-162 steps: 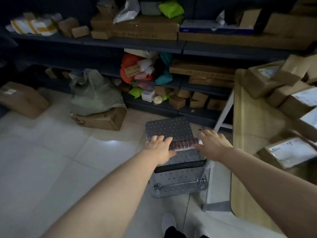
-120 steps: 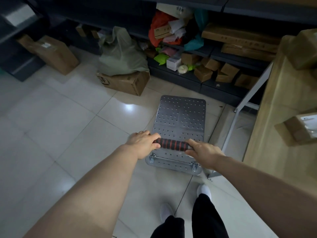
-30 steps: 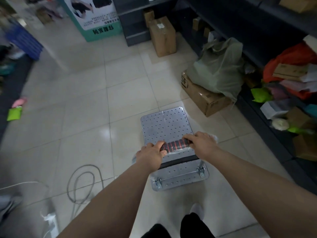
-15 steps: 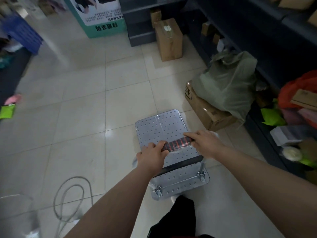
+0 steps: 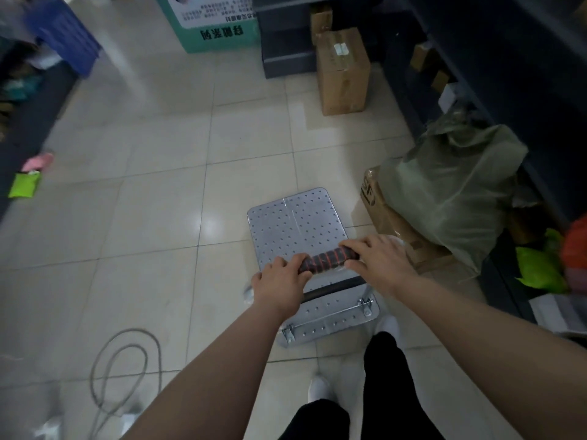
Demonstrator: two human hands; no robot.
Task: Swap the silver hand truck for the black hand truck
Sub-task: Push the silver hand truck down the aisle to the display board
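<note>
The silver hand truck [image 5: 295, 223] stands on the tiled floor in front of me, its perforated metal deck bare. Its handle carries a black grip with red rings [image 5: 328, 258]. My left hand [image 5: 281, 282] is closed around the left end of that grip. My right hand [image 5: 378, 258] is closed around the right end. No black hand truck is in view.
A cardboard box [image 5: 403, 230] with a green plastic bag [image 5: 454, 192] on it sits just right of the truck, against dark shelving [image 5: 508, 74]. Another box [image 5: 343, 71] stands farther ahead. A grey cable loop [image 5: 124, 373] lies on the floor at my lower left.
The truck has rolled forward along the aisle, both hands holding the grip throughout. The box with the green bag is now beside it on the right; the far box and green sign are nearer.
</note>
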